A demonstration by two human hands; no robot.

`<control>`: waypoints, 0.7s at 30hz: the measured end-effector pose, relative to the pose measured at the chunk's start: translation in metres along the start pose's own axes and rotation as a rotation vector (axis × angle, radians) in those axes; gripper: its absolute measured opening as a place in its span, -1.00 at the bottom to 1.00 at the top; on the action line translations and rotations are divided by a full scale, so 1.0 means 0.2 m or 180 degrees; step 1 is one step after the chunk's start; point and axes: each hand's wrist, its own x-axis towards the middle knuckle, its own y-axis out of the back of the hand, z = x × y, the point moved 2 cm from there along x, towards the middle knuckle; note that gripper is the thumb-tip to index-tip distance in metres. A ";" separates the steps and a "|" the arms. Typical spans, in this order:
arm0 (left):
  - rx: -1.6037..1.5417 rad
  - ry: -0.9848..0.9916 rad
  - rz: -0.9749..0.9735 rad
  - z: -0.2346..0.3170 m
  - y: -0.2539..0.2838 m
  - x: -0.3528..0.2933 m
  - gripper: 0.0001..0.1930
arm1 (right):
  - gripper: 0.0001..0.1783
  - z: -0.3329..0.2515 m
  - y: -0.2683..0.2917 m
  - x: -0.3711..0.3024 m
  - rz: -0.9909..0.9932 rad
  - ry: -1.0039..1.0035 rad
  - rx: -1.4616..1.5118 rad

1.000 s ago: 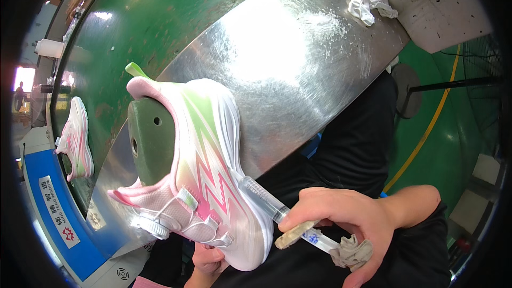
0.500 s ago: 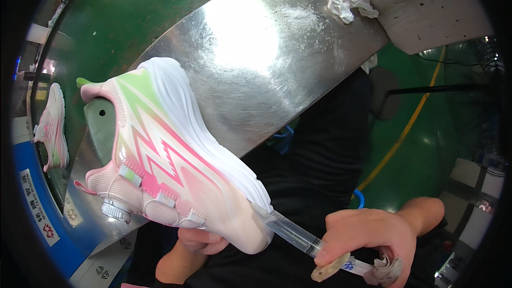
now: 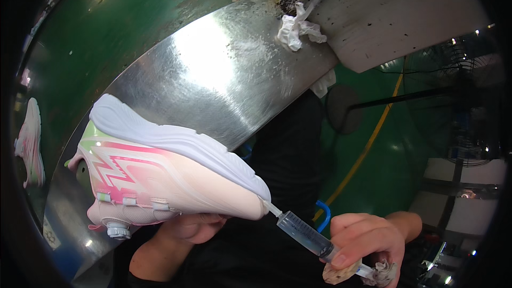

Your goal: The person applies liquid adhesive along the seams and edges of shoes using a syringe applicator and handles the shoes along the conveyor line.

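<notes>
1. Clear plastic syringe (image 3: 304,233): your right hand (image 3: 368,241) is curled around its rear end, lower right.
2. Its axis slants up-left, nozzle (image 3: 272,209) seemingly touching the pink-white shoe (image 3: 184,173) at the toe.
3. The shoe lies left of centre, toe lower-right; your left hand (image 3: 193,228), partly hidden, grips it from below.

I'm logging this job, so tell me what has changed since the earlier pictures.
The held shoe has turned: its heel has swung left and its sole tilted up. The tip of the syringe has moved along the sole's edge to the toe. The left hand still holds the shoe, the right hand the syringe.
</notes>
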 end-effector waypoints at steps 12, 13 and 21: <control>-0.0286 -0.0064 -0.0432 0.07 -0.21 0.17 -0.16 | -0.12 0.00 -0.05 0.01 0.0257 0.0309 -0.0867; -0.0361 -0.0147 -0.0500 0.07 -0.22 0.17 -0.21 | -0.13 0.00 -0.05 0.01 0.0259 0.0348 -0.0957; -0.0632 -0.0068 -0.0555 0.08 -0.20 0.21 -0.38 | -0.26 0.02 -0.09 0.04 0.0201 0.0342 -0.1434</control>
